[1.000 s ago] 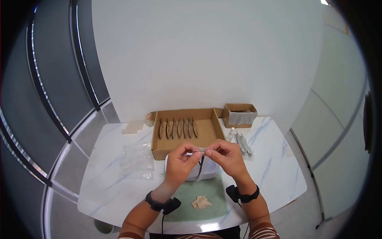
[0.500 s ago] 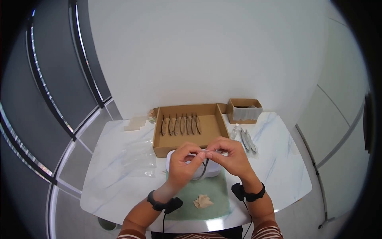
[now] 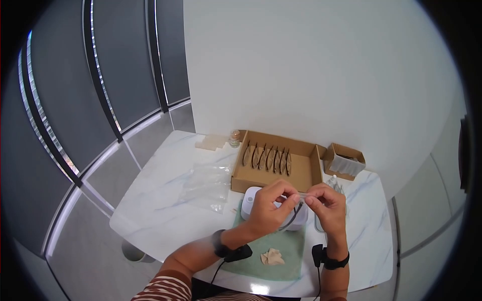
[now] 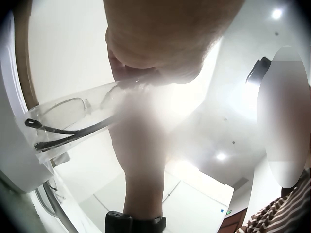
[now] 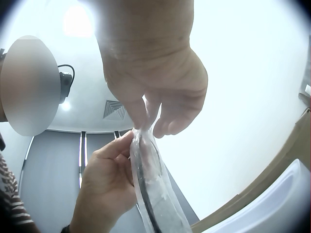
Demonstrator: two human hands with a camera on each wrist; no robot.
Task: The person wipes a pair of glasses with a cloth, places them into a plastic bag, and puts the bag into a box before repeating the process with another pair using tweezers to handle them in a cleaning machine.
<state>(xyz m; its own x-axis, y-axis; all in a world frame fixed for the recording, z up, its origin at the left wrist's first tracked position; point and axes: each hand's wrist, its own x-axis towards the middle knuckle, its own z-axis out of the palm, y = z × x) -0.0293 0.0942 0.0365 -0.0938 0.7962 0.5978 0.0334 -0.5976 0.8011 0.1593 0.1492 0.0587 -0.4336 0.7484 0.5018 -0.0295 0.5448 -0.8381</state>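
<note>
Both hands meet over a white container (image 3: 250, 196) and pinch the top edge of a clear plastic bag (image 5: 163, 194). Inside the bag is a pair of glasses with dark temples (image 4: 73, 138), hanging down below the fingers. The left hand (image 3: 271, 208) pinches the bag between thumb and index finger. The right hand (image 3: 327, 206) pinches it close beside, thumb toward the camera; in the right wrist view the right hand (image 5: 155, 92) has its fingertips on the bag's upper end.
A cardboard tray (image 3: 301, 186) holds several glasses in a row. Clear bags (image 3: 205, 188) lie at the left, near a jar (image 3: 234, 139). A small cardboard box (image 3: 346, 156) stands back right. A beige cloth (image 3: 272, 257) lies on a green mat (image 3: 251, 251).
The head view has turned left, so the table appears further right. Both hands keep pinching the bag; their fingertips stay close together.
</note>
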